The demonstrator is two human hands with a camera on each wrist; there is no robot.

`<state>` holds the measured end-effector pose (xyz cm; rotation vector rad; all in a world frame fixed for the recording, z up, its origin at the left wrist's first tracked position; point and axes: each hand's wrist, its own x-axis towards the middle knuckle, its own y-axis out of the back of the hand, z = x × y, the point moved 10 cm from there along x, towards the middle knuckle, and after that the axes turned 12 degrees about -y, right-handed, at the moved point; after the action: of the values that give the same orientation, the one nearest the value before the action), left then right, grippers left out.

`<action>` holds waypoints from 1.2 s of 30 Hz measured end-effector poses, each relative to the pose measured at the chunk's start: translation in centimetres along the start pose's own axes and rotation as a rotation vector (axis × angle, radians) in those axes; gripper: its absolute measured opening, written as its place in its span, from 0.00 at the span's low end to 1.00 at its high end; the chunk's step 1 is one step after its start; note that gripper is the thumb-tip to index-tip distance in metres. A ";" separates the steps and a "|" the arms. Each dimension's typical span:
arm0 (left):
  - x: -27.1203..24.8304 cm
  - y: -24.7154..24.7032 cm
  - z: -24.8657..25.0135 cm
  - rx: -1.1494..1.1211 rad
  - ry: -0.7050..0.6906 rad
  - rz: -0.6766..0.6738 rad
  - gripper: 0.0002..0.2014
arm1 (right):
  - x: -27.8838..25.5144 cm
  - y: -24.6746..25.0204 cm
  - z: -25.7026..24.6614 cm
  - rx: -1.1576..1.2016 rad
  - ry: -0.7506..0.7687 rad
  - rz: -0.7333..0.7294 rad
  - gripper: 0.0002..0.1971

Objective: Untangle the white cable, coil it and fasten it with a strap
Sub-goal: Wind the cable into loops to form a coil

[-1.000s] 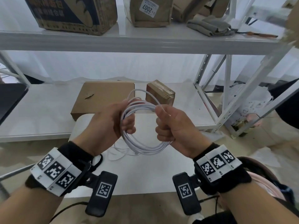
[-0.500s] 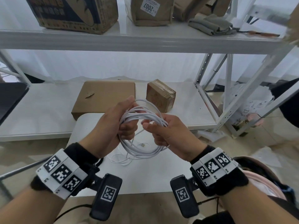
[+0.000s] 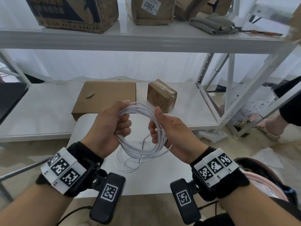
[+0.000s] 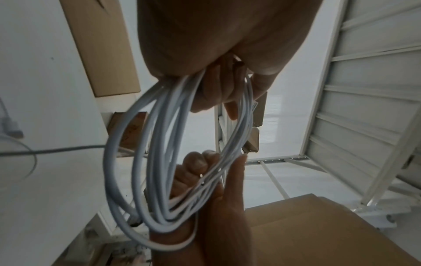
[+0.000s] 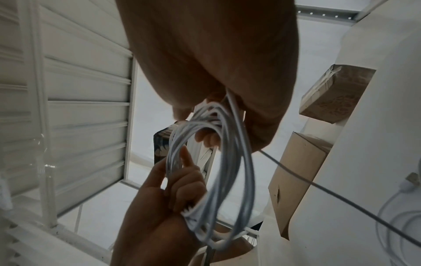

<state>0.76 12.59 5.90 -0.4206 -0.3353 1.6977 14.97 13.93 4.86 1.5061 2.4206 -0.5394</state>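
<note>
A white cable (image 3: 140, 153) is wound into a round coil of several turns, held up over a small white table (image 3: 146, 181). My left hand (image 3: 121, 123) grips the coil's left side with the fingers curled round the bundle. The coil's right side is gripped by my right hand (image 3: 155, 128), thumb up. A short cable end pokes out below that hand. A tail hangs from the coil to loose loops (image 3: 127, 165) on the table. The left wrist view shows the coil (image 4: 157, 162) between both hands, as does the right wrist view (image 5: 232, 180). No strap is in view.
A flat cardboard box (image 3: 105, 95) and a small taped box (image 3: 161, 97) lie on the low shelf behind the table. An upper shelf (image 3: 146, 41) with boxes runs overhead. White shelf uprights (image 3: 210, 101) stand at the right, with another person's foot (image 3: 268, 128) beyond.
My right hand slid from the top of the coil, close to the left hand, back to its right side. The hands moved apart and the coil opened into a rounder loop.
</note>
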 end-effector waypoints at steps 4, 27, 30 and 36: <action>0.2 0.3 -0.7 -0.067 0.034 0.030 0.22 | -0.3 1.0 -0.9 -0.216 0.117 0.216 0.25; -0.3 -0.2 -0.5 -0.298 0.006 0.039 0.13 | 0.8 -0.1 0.5 0.625 -0.124 -0.131 0.19; -1.6 -1.8 -2.2 -0.444 0.121 -0.005 0.18 | 0.8 0.5 0.6 0.690 -0.106 -0.100 0.21; -3.1 -3.9 -3.8 -0.516 0.173 0.002 0.25 | 0.6 1.7 0.1 0.786 -0.042 -0.001 0.22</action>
<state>6.34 10.17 4.47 -0.9398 -0.6473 1.5518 16.25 15.11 4.23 1.7026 2.2768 -1.6390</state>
